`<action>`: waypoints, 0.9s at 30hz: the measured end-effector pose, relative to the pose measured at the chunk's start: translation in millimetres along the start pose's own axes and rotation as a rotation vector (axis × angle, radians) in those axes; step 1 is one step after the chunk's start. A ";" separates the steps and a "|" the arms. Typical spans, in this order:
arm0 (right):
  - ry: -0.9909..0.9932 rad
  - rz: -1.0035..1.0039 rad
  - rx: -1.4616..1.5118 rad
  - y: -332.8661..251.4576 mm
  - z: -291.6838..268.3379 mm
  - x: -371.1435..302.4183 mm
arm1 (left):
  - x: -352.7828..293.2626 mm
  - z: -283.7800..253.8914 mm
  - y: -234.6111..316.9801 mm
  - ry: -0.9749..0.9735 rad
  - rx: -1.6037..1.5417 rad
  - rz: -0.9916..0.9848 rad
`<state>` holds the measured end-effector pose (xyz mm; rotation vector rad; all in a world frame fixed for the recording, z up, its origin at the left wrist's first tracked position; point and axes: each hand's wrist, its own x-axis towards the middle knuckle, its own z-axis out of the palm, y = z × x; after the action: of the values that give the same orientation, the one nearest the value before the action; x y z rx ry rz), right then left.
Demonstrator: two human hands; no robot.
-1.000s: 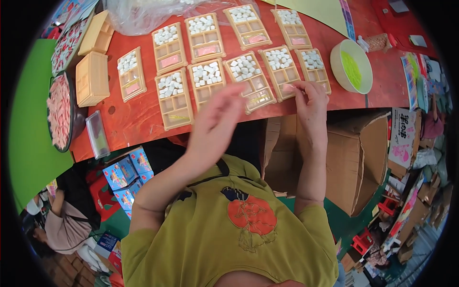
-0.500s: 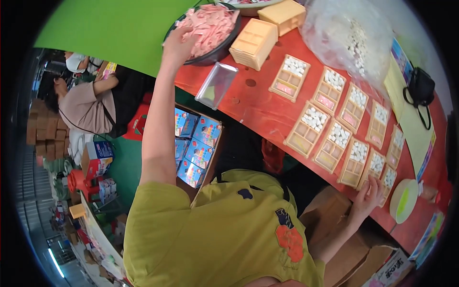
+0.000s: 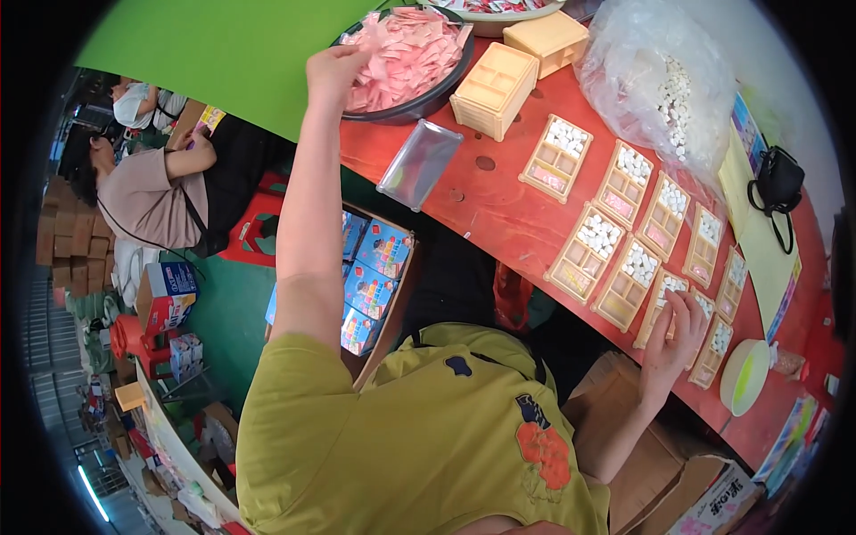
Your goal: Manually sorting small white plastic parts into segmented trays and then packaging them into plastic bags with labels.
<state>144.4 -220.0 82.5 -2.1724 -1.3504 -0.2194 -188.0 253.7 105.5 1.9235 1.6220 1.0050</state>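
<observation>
My left hand (image 3: 333,77) reaches to the near-left rim of a dark bowl (image 3: 412,114) heaped with pink sachets (image 3: 406,58). Its fingers are closed on a pink sachet at the pile's edge. My right hand (image 3: 675,343) hovers over the near row of cream-coloured compartment trays, hiding part of one tray (image 3: 662,303). Those fingers are bent together; what they hold, if anything, is too small to make out. White pieces fill one large compartment in each tray, such as the near-left tray (image 3: 584,254). Pink pieces lie in some far-row trays, like the far-left tray (image 3: 555,159).
Cream trays stand stacked (image 3: 495,89) beside the bowl. A clear plastic box (image 3: 419,165) lies at the table's near edge. Behind the trays sits a clear bag (image 3: 642,85) of white pieces. A pale green bowl (image 3: 746,378) is at right. Another person (image 3: 156,201) sits at left.
My right hand has moved left and away from me along the near row of trays. My left hand has drawn back slightly to the bowl's rim. The view has shifted slightly.
</observation>
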 end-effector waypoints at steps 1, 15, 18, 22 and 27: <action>-0.001 -0.005 0.011 -5.1 2.1 2.2 | 0.2 -3.2 0.1 0.014 -0.380 -0.154; -0.086 -0.094 0.515 -86.1 39.1 55.9 | -97.4 28.1 65.7 -0.565 -1.382 -0.251; -0.054 -0.021 0.601 -94.8 46.1 60.9 | -175.8 49.9 110.9 -0.820 -1.188 -0.315; -0.038 0.139 0.693 -72.9 39.6 58.5 | -240.0 91.5 114.0 -1.147 -0.989 -0.310; -0.342 0.238 0.823 -17.3 23.1 28.6 | -280.1 117.0 141.5 -1.337 -0.863 -0.345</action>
<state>139.5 -179.6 81.9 -1.6565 -1.0583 0.7086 -22.2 -33.9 61.5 1.1070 0.5126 0.0573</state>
